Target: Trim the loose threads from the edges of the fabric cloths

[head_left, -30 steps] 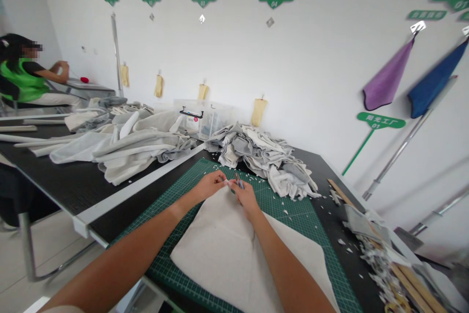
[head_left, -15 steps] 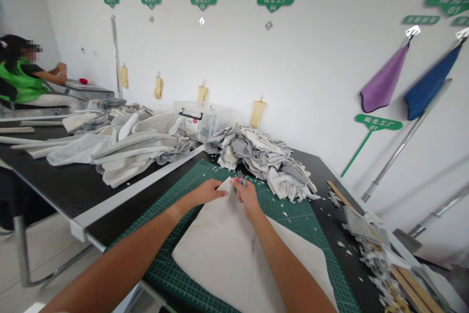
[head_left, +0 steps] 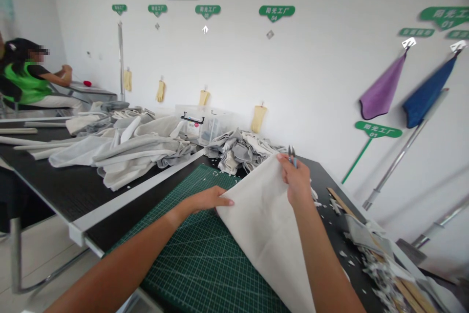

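A pale grey cloth (head_left: 262,215) is stretched up between my two hands, its lower part hanging down over the right of the green cutting mat (head_left: 194,249). My left hand (head_left: 212,198) pinches one corner of it, thumb on top, just above the mat. Higher and to the right, my right hand (head_left: 295,174) grips another corner. Small thread snips (head_left: 292,155) with bluish handles are also in that hand, their points sticking up past the fingers. The right forearm hides part of the cloth.
A heap of cloth pieces (head_left: 244,149) lies behind the mat, beside a clear plastic box (head_left: 205,122). Longer grey cloths (head_left: 135,152) spread over the table's left. Scraps and wooden strips (head_left: 410,283) lie at the right edge. A person in a green vest (head_left: 27,78) sits far left.
My right hand has moved up and right, lifting the cloth's corner with the snips still in it. The cloth has come partly off the mat. My left hand has dropped slightly.
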`<state>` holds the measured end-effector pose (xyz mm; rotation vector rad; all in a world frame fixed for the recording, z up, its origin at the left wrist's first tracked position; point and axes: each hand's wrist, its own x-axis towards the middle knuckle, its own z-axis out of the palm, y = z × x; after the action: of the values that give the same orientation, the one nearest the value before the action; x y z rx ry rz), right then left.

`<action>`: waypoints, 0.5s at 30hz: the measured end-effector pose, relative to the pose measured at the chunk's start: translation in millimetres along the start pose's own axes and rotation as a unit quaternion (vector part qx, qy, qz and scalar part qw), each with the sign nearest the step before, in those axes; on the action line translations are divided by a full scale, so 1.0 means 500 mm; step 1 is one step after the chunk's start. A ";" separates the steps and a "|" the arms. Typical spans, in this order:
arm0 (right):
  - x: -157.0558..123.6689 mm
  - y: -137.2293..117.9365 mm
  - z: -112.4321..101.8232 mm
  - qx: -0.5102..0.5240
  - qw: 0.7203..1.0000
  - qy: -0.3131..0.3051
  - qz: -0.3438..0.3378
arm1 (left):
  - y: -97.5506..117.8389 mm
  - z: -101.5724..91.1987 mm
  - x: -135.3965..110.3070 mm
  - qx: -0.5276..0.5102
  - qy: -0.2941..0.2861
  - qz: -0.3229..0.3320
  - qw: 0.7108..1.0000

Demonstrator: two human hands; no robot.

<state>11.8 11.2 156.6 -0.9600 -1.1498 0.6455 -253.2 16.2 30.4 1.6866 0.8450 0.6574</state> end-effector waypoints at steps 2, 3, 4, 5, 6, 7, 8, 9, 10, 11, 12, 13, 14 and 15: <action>0.005 -0.037 -0.030 0.018 0.999 0.019 -0.021 | 0.005 0.000 -0.001 -0.028 -0.015 -0.020 0.999; 0.006 -0.053 -0.044 0.024 0.999 0.028 -0.031 | 0.008 0.001 -0.002 -0.040 -0.016 -0.021 0.999; 0.006 -0.068 -0.056 0.025 0.998 0.039 -0.041 | 0.012 0.001 -0.002 -0.052 -0.010 -0.015 0.999; 0.006 -0.081 -0.067 0.023 0.997 0.051 -0.053 | 0.017 0.002 -0.003 -0.062 0.001 -0.004 0.998; 0.005 -0.093 -0.078 0.020 0.996 0.062 -0.066 | 0.025 0.002 -0.005 -0.074 0.015 0.011 0.997; 0.004 -0.105 -0.087 0.016 0.994 0.073 -0.079 | 0.033 0.002 -0.006 -0.090 0.031 0.027 0.995; 0.002 -0.115 -0.095 0.012 0.992 0.083 -0.091 | 0.043 0.002 -0.008 -0.108 0.047 0.046 0.992; 0.000 -0.125 -0.103 0.008 0.991 0.091 -0.100 | 0.054 0.001 -0.011 -0.128 0.064 0.066 0.988; -0.003 -0.134 -0.110 0.006 0.990 0.096 -0.107 | 0.065 0.000 -0.013 -0.147 0.079 0.088 0.982; -0.006 -0.144 -0.117 0.005 0.989 0.098 -0.111 | 0.076 0.000 -0.016 -0.164 0.092 0.110 0.976; -0.009 -0.153 -0.122 0.006 0.989 0.096 -0.112 | 0.086 -0.002 -0.019 -0.177 0.106 0.131 0.970; -0.012 -0.163 -0.127 0.007 0.989 0.093 -0.112 | 0.096 -0.003 -0.023 -0.186 0.119 0.148 0.964; -0.017 -0.172 -0.131 0.009 0.990 0.089 -0.111 | 0.107 -0.004 -0.026 -0.192 0.132 0.161 0.959; -0.021 -0.182 -0.134 0.011 0.990 0.085 -0.112 | 0.117 -0.005 -0.030 -0.198 0.146 0.170 0.954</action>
<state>68.4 -59.8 225.1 -0.8351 -1.0766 0.3871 -251.8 -3.7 87.5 1.3920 0.5718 1.2505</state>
